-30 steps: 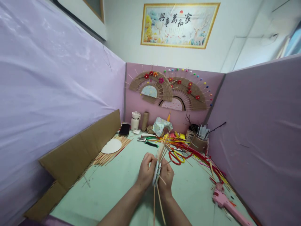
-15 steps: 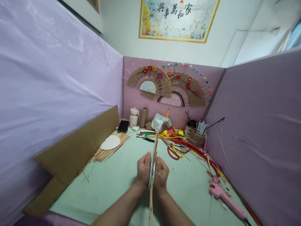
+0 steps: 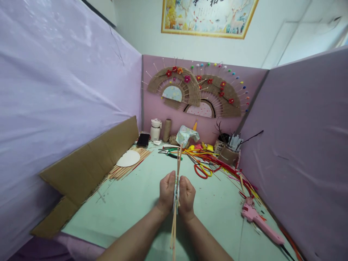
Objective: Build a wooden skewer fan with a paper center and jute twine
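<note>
White oval (image 3: 128, 158): laid on piled sticks (image 3: 117, 174) by the table's (image 3: 130, 203) left edge. Left hand (image 3: 167, 190): clasped against the patterned disc (image 3: 175, 194), which is held edge-on above the table, thin rods (image 3: 178, 163) projecting. Right hand (image 3: 187, 194): clasped on its opposite face. Scissors (image 3: 200, 166): laid beyond. Glue gun (image 3: 258, 217): placed near the right edge.

Pale blue showing on the piece (image 3: 174, 198), tan on the sticks (image 3: 178, 166)! Mint-green table (image 3: 136, 206), pink glue gun (image 3: 261, 220), red and yellow scissor handles (image 3: 195, 170).
</note>
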A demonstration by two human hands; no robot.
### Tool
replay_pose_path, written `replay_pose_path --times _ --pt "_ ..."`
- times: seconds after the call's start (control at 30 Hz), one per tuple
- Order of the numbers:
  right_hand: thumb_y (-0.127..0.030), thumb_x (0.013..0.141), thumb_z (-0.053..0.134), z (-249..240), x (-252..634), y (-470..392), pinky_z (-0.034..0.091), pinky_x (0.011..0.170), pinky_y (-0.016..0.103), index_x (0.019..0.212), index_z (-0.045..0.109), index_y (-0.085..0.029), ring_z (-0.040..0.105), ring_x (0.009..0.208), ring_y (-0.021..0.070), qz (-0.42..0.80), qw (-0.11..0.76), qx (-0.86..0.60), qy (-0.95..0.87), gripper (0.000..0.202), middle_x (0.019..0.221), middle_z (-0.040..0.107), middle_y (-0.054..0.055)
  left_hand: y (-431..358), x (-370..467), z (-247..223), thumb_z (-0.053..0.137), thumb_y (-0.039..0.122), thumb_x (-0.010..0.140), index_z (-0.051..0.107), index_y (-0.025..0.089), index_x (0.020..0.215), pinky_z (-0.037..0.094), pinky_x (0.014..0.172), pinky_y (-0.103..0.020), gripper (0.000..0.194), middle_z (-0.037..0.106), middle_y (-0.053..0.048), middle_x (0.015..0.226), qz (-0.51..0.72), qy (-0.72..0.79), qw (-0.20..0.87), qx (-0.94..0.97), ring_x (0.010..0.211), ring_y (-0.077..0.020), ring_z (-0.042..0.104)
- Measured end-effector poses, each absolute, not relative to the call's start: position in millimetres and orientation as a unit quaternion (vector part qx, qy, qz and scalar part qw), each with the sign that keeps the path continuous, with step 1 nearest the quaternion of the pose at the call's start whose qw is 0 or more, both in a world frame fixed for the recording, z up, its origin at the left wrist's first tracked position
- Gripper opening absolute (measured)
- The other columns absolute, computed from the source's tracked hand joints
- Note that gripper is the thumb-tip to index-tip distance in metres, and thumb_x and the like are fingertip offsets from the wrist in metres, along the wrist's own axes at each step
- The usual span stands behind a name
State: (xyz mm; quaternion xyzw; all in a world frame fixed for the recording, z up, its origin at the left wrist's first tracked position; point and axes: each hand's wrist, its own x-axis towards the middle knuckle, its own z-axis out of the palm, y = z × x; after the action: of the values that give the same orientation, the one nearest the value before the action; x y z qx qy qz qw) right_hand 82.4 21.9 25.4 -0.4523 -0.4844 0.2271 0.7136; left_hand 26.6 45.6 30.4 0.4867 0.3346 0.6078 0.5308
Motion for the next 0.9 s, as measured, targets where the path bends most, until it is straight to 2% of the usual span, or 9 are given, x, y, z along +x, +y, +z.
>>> replay_pose_path --times 0.6,0.9 --pt "-0.057 0.093 0.039 21.1 85.7 23.9 0.032 0.049 0.025 0.058 0.034 -0.023 0.030 0.052 0.0111 0.219 0.703 -0.464 -0.493 0.049 0.055 0.035 -0.006 48.9 23.6 31.8 0.050 0.066 0.081 0.042 0.020 0.057 0.031 0.051 -0.025 0.053 0.037 0.004 0.054 0.587 0.356 0.480 0.546 0.055 -0.0112 0.032" --pt "-0.058 0.091 0.043 21.3 82.9 28.4 0.031 0.048 0.024 0.059 0.037 -0.022 0.031 0.053 0.0108 0.243 0.719 -0.478 -0.443 0.048 0.055 0.034 -0.006 53.3 24.2 35.8 0.051 0.068 0.079 0.043 0.020 0.061 0.031 0.052 -0.025 0.052 0.037 0.004 0.058 0.573 0.341 0.512 0.542 0.057 -0.0114 0.032"
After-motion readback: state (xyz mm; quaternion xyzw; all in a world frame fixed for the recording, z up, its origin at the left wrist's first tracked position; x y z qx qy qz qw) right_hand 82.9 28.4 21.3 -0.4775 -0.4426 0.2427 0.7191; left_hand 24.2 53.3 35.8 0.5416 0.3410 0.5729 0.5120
